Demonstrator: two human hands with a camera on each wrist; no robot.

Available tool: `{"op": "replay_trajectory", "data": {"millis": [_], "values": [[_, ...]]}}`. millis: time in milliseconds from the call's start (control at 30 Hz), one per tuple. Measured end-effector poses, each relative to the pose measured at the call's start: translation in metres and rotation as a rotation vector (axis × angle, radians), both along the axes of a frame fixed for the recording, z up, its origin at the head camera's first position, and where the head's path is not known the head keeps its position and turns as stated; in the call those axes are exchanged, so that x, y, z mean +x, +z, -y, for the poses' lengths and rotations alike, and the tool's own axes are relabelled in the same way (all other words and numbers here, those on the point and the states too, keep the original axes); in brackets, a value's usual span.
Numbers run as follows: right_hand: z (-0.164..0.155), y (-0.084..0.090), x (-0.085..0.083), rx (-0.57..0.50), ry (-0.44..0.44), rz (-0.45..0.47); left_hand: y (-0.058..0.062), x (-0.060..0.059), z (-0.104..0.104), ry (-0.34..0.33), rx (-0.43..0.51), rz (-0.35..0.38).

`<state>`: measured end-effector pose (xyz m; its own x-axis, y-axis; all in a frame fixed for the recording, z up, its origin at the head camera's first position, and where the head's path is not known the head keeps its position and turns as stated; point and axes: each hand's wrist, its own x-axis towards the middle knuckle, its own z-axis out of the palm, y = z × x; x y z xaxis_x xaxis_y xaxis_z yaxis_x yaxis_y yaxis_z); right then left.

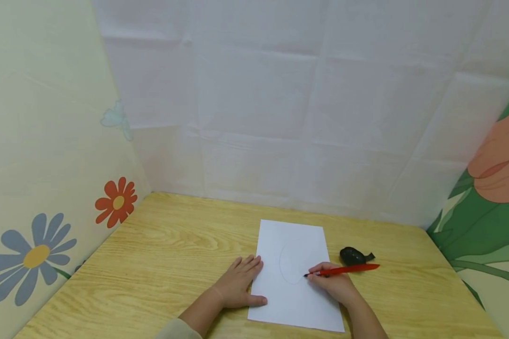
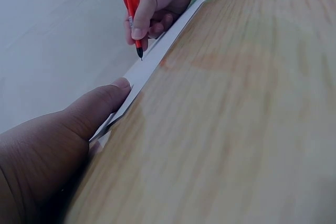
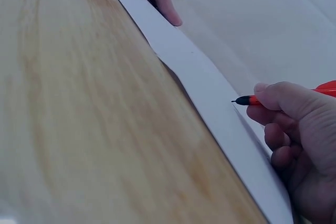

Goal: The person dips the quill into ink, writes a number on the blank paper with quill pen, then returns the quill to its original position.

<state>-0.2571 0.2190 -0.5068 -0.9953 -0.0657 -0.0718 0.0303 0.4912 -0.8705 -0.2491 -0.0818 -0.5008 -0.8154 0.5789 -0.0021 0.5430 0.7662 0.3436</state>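
Observation:
A white sheet of paper lies on the table, with a thin curved line drawn on its middle like the left and lower part of an oval. My right hand pinches a red pen between thumb and fingers, its black tip at the lower right end of the line. In the right wrist view the pen points at the paper. My left hand rests with spread fingers on the paper's left edge; its thumb lies over the sheet in the left wrist view.
A small black object with a short tail sits on the wooden table right of the paper, partly behind the pen. A white cloth hangs at the back. Flower-printed panels stand at the left and right.

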Motion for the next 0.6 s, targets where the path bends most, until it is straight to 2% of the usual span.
{"op": "replay_trajectory", "data": {"millis": [600], "values": [[0.0015,-0.0001,-0.0040,0.009,-0.056,0.000,0.0055,0.0024,-0.0005,0.004,0.002,0.005]]}}
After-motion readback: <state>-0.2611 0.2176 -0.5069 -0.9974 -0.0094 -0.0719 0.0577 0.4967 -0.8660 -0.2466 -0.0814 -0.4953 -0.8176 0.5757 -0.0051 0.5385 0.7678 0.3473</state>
